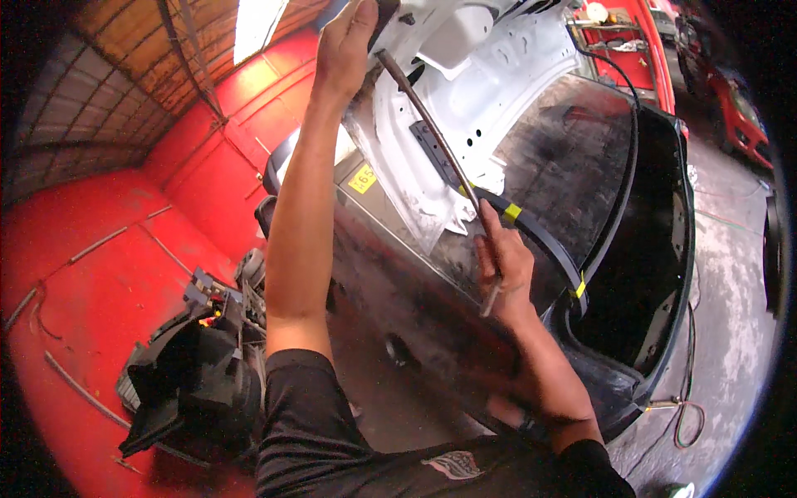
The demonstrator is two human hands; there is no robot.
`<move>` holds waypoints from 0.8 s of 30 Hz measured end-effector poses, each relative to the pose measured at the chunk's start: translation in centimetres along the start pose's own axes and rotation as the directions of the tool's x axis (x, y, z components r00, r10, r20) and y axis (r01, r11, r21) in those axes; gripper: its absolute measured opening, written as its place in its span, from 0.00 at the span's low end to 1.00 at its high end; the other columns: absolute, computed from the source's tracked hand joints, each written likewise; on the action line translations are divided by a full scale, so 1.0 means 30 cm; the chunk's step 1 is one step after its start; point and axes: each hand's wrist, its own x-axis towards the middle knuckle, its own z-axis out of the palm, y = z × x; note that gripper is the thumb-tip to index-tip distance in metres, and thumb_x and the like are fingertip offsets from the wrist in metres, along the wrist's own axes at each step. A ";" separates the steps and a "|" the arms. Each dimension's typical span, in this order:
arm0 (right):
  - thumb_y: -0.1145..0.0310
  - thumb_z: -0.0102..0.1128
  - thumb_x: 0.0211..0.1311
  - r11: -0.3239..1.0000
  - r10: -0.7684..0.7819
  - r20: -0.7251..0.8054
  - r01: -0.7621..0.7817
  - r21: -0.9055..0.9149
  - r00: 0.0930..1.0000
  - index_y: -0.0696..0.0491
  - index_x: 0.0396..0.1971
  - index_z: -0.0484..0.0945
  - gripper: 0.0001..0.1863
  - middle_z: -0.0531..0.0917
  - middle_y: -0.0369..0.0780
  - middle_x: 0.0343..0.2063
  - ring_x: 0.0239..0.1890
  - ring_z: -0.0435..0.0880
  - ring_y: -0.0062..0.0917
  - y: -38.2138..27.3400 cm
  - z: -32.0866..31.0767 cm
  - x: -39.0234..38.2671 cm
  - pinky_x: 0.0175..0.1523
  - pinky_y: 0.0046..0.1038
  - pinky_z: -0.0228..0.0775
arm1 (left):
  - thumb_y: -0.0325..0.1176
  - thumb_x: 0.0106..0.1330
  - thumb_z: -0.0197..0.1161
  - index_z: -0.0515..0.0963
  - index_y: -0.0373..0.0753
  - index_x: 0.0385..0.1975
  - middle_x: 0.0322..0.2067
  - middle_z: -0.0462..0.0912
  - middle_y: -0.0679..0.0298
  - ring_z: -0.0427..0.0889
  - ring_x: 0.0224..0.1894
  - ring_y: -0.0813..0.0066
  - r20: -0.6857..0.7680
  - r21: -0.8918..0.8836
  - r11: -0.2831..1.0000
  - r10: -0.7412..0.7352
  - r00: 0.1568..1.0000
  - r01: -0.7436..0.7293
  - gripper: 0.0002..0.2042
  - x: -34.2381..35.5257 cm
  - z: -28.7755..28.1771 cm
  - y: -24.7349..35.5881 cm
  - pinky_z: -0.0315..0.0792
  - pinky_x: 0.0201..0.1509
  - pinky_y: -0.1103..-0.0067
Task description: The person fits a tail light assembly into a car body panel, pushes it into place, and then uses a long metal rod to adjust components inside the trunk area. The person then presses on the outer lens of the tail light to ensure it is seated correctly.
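Note:
My right hand [506,261] is wrapped round the lower part of a long, thin metal bar [432,129]. The bar slants up and left across a bare white car body panel [498,91], its far end close below my left hand. Stretched high at the top edge, my left hand [344,46] is closed with the thumb up, against something dark that is cut off by the picture's edge. Below the white panel lies a dark car body [573,141] with an open rear compartment. A black strip [544,236] with yellow tape runs beside my right hand.
Black plastic parts [195,373] are piled at the lower left by a red wall [91,274]. A black seal [635,141] curves round the compartment opening. On the right, a hose [685,423] lies on the grey floor, and a red car [739,116] stands farther back.

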 end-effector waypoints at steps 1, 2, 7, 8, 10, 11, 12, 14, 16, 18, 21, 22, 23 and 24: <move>0.80 0.63 0.52 1.000 -0.001 0.000 0.001 0.002 1.000 0.53 0.63 0.71 0.33 0.76 0.43 0.21 0.24 0.76 0.39 -0.002 -0.003 0.003 0.33 0.38 0.69 | 0.42 0.79 0.43 0.72 0.31 0.60 0.53 0.79 0.58 0.75 0.56 0.70 0.000 0.002 1.000 0.001 1.000 -0.001 0.22 0.001 -0.002 -0.003 0.65 0.63 0.75; 0.78 0.62 0.56 0.994 0.083 0.037 -0.085 0.063 0.996 0.54 0.62 0.72 0.30 0.78 0.45 0.23 0.26 0.78 0.39 -0.007 -0.011 0.008 0.35 0.37 0.71 | 0.42 0.79 0.43 0.72 0.30 0.60 0.54 0.79 0.57 0.75 0.56 0.70 -0.010 0.016 1.000 -0.008 1.000 0.008 0.22 0.003 -0.004 -0.006 0.65 0.63 0.75; 0.65 0.54 0.70 0.841 0.432 0.279 -0.495 0.220 0.858 0.58 0.60 0.74 0.22 0.85 0.51 0.41 0.41 0.86 0.30 -0.062 -0.095 0.047 0.47 0.27 0.74 | 0.43 0.79 0.43 0.71 0.30 0.60 0.54 0.79 0.57 0.75 0.57 0.70 -0.019 0.036 0.999 -0.028 0.999 0.029 0.23 -0.008 -0.005 0.007 0.66 0.63 0.75; 0.65 0.54 0.70 0.841 0.431 0.280 -0.495 0.221 0.858 0.58 0.60 0.74 0.22 0.85 0.51 0.41 0.41 0.86 0.30 -0.056 -0.089 0.044 0.47 0.27 0.74 | 0.43 0.79 0.43 0.71 0.30 0.60 0.54 0.79 0.57 0.75 0.57 0.70 -0.018 0.004 1.000 -0.025 1.000 0.025 0.23 -0.007 -0.007 0.000 0.65 0.64 0.75; 0.64 0.54 0.70 0.845 0.385 0.207 -0.434 0.313 0.899 0.59 0.60 0.74 0.23 0.85 0.48 0.41 0.42 0.84 0.29 -0.032 -0.084 0.040 0.49 0.27 0.73 | 0.44 0.79 0.44 0.71 0.30 0.60 0.54 0.79 0.57 0.75 0.57 0.70 -0.013 -0.041 0.999 -0.020 1.000 0.020 0.24 -0.002 0.008 -0.007 0.65 0.64 0.75; 0.64 0.54 0.70 0.847 0.388 0.203 -0.434 0.307 0.899 0.59 0.60 0.74 0.23 0.85 0.48 0.41 0.42 0.84 0.29 -0.026 -0.090 0.041 0.49 0.27 0.73 | 0.45 0.79 0.44 0.71 0.31 0.61 0.55 0.79 0.57 0.75 0.58 0.70 -0.002 -0.054 0.998 -0.017 1.000 0.017 0.24 -0.001 0.015 -0.010 0.65 0.64 0.75; 0.63 0.55 0.70 0.814 0.406 0.210 -0.457 0.360 0.889 0.59 0.60 0.74 0.23 0.85 0.45 0.40 0.40 0.83 0.28 -0.025 -0.096 0.043 0.48 0.27 0.73 | 0.45 0.79 0.44 0.71 0.31 0.61 0.55 0.79 0.57 0.74 0.58 0.70 0.009 -0.063 0.998 -0.012 1.000 0.013 0.24 0.002 0.016 -0.007 0.64 0.65 0.75; 0.63 0.55 0.70 0.776 0.412 0.226 -0.470 0.420 0.883 0.59 0.60 0.74 0.23 0.85 0.42 0.40 0.39 0.82 0.26 -0.050 -0.099 0.050 0.48 0.27 0.73 | 0.44 0.78 0.43 0.73 0.32 0.58 0.52 0.80 0.57 0.76 0.55 0.70 0.012 0.183 0.978 0.101 0.995 -0.102 0.23 0.018 -0.083 -0.085 0.65 0.62 0.75; 0.63 0.56 0.70 0.734 0.485 0.282 -0.560 0.384 0.828 0.60 0.59 0.74 0.23 0.83 0.38 0.36 0.35 0.79 0.22 -0.050 -0.119 0.058 0.44 0.26 0.73 | 0.44 0.78 0.42 0.75 0.32 0.56 0.50 0.81 0.57 0.77 0.52 0.69 0.048 0.353 0.909 0.219 0.974 -0.222 0.22 0.037 -0.070 -0.122 0.66 0.60 0.74; 0.64 0.56 0.70 0.664 0.524 0.309 -0.608 0.435 0.794 0.59 0.60 0.74 0.23 0.79 0.34 0.27 0.29 0.76 0.20 -0.059 -0.136 0.047 0.38 0.25 0.70 | 0.50 0.76 0.48 0.75 0.35 0.58 0.48 0.83 0.61 0.77 0.51 0.75 -0.036 0.157 0.986 0.054 0.998 -0.048 0.25 0.020 -0.021 -0.098 0.67 0.58 0.77; 0.62 0.53 0.71 0.649 0.488 0.344 -0.597 0.472 0.802 0.57 0.62 0.72 0.24 0.78 0.35 0.25 0.28 0.75 0.20 -0.064 -0.193 -0.004 0.37 0.26 0.70 | 0.47 0.76 0.48 0.75 0.33 0.59 0.54 0.79 0.61 0.74 0.57 0.75 -0.019 0.037 0.999 -0.034 0.999 0.034 0.24 0.020 -0.013 -0.070 0.63 0.64 0.77; 0.61 0.52 0.72 0.654 0.503 0.350 -0.613 0.443 0.790 0.56 0.63 0.72 0.24 0.77 0.35 0.24 0.28 0.75 0.20 -0.080 -0.214 -0.025 0.37 0.26 0.70 | 0.46 0.77 0.47 0.74 0.31 0.60 0.55 0.78 0.60 0.74 0.57 0.73 -0.023 -0.049 0.996 -0.080 0.997 0.079 0.24 0.019 -0.019 -0.081 0.62 0.65 0.77; 0.59 0.52 0.72 0.653 0.515 0.378 -0.638 0.408 0.769 0.56 0.63 0.72 0.24 0.78 0.35 0.25 0.28 0.75 0.20 -0.105 -0.250 -0.024 0.37 0.27 0.70 | 0.46 0.77 0.47 0.73 0.31 0.60 0.56 0.78 0.61 0.74 0.58 0.73 -0.012 -0.078 0.994 -0.079 0.997 0.078 0.24 0.034 -0.036 -0.088 0.63 0.65 0.76; 0.58 0.52 0.72 0.612 0.529 0.404 -0.665 0.429 0.747 0.56 0.63 0.72 0.25 0.78 0.35 0.25 0.27 0.74 0.20 -0.143 -0.279 -0.021 0.36 0.26 0.69 | 0.46 0.77 0.47 0.73 0.31 0.60 0.57 0.77 0.61 0.74 0.59 0.73 -0.081 -0.101 0.993 -0.072 0.994 0.064 0.24 0.033 -0.099 -0.169 0.64 0.65 0.76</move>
